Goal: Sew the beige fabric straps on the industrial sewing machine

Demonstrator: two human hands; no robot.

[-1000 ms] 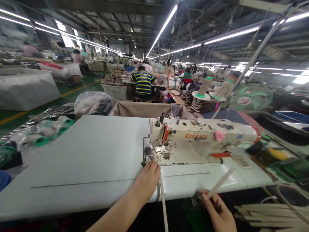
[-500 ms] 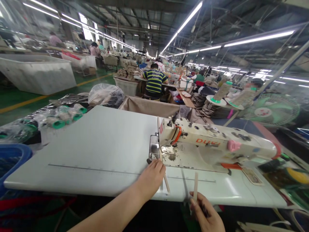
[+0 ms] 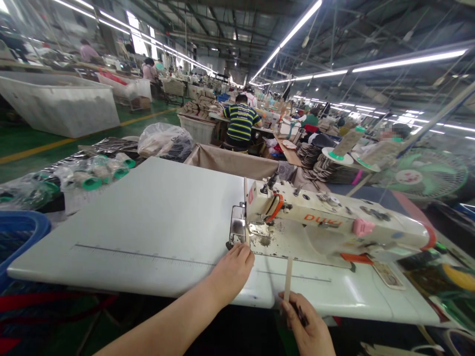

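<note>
A white sewing machine (image 3: 315,212) with orange trim stands on the pale worktable (image 3: 166,202). At its needle end, the fingers of my left hand (image 3: 235,264) are closed together on a narrow beige strip (image 3: 247,238), which runs from the fingertips towards the presser foot area. At the table's front edge my right hand (image 3: 306,321) pinches a short, pale strip (image 3: 288,277) between thumb and fingers, its free end pointing up. Something small and dark also sits inside this hand, mostly covered by the fingers.
A printed ruler line (image 3: 148,256) crosses the table. Bagged thread cones (image 3: 100,173) lie to the left above a blue basket (image 3: 22,242). A fabric-lined bin (image 3: 226,160) is behind the table, a fan (image 3: 419,175) at right. A person in a striped shirt (image 3: 241,121) sits ahead.
My right hand has moved left and slightly up with its strip, nearer my left hand. The strip's tail below my left hand no longer shows. My left hand stays nearly still.
</note>
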